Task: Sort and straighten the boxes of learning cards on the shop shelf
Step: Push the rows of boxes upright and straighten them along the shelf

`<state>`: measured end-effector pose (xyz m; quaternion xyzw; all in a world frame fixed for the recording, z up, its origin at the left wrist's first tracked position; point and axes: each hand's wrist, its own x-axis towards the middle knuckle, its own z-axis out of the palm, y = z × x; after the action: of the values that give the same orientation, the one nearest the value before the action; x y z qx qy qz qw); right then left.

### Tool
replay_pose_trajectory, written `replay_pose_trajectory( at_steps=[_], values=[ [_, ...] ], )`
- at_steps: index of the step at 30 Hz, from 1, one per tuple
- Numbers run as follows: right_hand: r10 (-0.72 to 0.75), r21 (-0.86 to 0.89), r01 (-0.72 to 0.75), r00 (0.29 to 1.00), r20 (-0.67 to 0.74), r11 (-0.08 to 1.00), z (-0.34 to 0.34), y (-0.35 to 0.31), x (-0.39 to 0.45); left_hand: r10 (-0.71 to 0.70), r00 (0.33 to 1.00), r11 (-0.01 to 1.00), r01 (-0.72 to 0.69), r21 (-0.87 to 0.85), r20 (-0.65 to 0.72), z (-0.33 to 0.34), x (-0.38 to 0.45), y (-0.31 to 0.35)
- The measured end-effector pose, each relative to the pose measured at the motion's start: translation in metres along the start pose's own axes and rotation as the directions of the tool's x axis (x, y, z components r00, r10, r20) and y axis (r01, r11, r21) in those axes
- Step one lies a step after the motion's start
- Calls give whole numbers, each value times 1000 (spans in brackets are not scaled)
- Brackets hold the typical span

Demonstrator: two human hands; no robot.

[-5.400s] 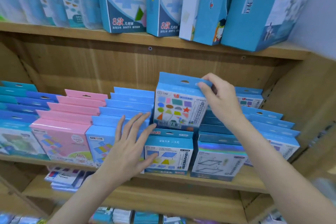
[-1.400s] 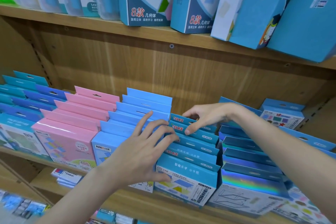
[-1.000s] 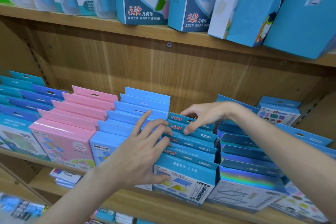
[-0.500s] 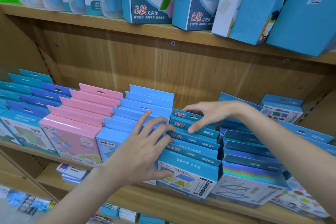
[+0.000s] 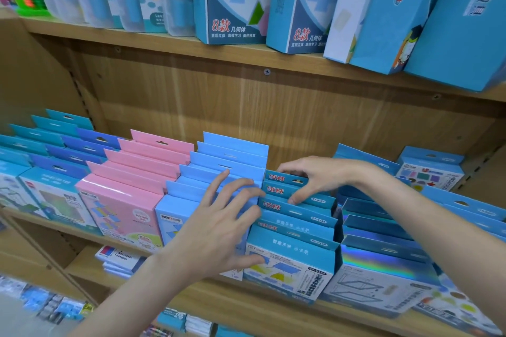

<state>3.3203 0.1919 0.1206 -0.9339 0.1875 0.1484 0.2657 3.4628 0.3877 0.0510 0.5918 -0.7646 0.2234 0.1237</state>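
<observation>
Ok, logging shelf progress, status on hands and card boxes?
Left hand open, fingers spread on the row of blue card boxes. Right hand curled on the back boxes' tops. Nothing in the way.

The left hand (image 5: 219, 230) lies with spread, nearly straight fingers across the seam between two rows of upright cardboard card boxes, its thumb resting on the printed face of the front teal box (image 5: 290, 268). Under its palm stands the row of plain light-blue boxes (image 5: 230, 159); beyond that, further from the hand, a row of pink boxes (image 5: 131, 189). The right hand (image 5: 315, 178) reaches over the back of the teal row with red lettering (image 5: 276, 191), its fingers curled over the hanging tabs there. Just beyond its wrist stands a row with a holographic silver-fronted box (image 5: 383, 268). All rest on a wooden shelf (image 5: 219, 306).
</observation>
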Motion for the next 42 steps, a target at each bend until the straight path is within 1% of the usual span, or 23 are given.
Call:
replay_pose_trajectory(
  at_steps=[3, 6, 8, 11, 14, 17, 22, 27, 32, 36, 38, 40, 42],
  values=[
    [-8, 18, 8, 1000, 11, 1000, -1, -1, 1, -6, 1000, 1000, 6, 13, 5, -1, 0, 1],
    [3, 16, -3, 1000, 5, 1000, 0, -4, 1, -10, 1000, 1000, 10, -10, 4, 0, -1, -1],
    [8, 1, -8, 1000, -27, 1000, 2, -6, 0, -7, 1000, 999, 6, -51, -7, 0, -1, -2],
    [49, -5, -50, 993, -107, 999, 0, -8, -7, -14, 999, 988, 6, -157, -47, -4, -2, -1],
    [69, -56, -75, 992, -109, 996, 0, -6, -15, -23, 996, 978, 4, -210, -87, -9, -6, -2],
    [92, -107, -101, 992, -87, 989, 5, -6, -20, -49, 993, 979, 26, -204, -108, -7, -10, 2],
    [114, -143, -137, 981, -158, 980, 9, -6, -24, -129, 984, 985, 112, -135, -125, 0, -2, 14],
    [138, -123, -163, 972, -190, 979, 12, -4, -35, -153, 976, 985, 137, -107, -156, 2, -2, 16],
    [148, -89, -183, 940, -308, 979, 16, -2, -52, -157, 972, 986, 143, -90, -175, 2, 1, 17],
    [139, -24, -173, 859, -494, 985, 13, -2, -90, -160, 971, 986, 148, -78, -178, 4, -2, 18],
    [163, 2, -192, 829, -534, 981, 14, -1, -113, -167, 970, 985, 157, -69, -178, 4, -3, 20],
    [224, 26, -241, 849, -479, 970, 19, 0, -136, -181, 968, 983, 171, -68, -173, 4, -3, 23],
    [282, 9, -298, 893, -351, 955, 31, 1, -153, -192, 968, 981, 183, -68, -159, 3, -4, 26]
  ],
)
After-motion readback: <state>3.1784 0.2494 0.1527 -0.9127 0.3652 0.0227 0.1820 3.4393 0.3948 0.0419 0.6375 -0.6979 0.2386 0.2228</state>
